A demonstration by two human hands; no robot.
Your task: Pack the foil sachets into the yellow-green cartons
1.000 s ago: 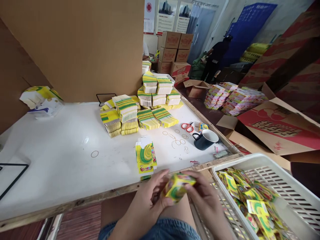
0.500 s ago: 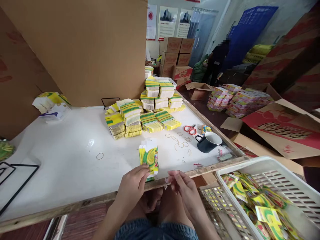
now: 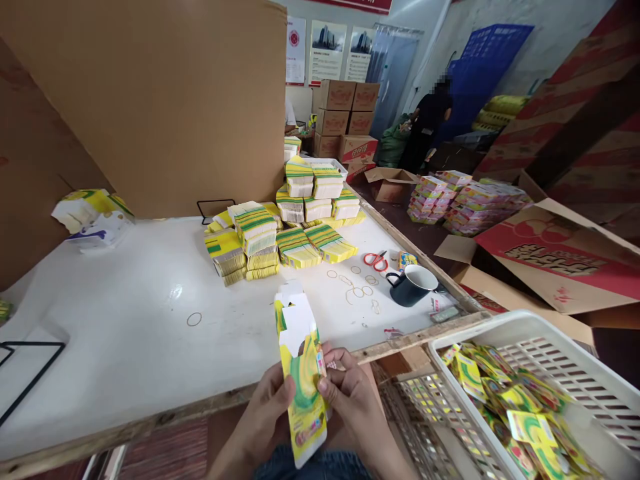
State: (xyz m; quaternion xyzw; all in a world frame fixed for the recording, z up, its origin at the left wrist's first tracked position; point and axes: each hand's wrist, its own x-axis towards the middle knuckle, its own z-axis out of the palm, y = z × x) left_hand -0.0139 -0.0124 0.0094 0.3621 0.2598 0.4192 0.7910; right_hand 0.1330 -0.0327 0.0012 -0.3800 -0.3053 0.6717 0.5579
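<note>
Both hands, left (image 3: 273, 400) and right (image 3: 347, 393), pinch the yellow carton blank (image 3: 304, 380). Beyond it are carton stacks (image 3: 253, 230), red-handled scissors (image 3: 376, 261) and a dark mug (image 3: 411, 285); the white basket (image 3: 537, 327) stands at right.

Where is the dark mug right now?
In the head view, the dark mug stands upright on the right side of the white tabletop, beside the red-handled scissors and near the corner of the wooden rim.
</note>
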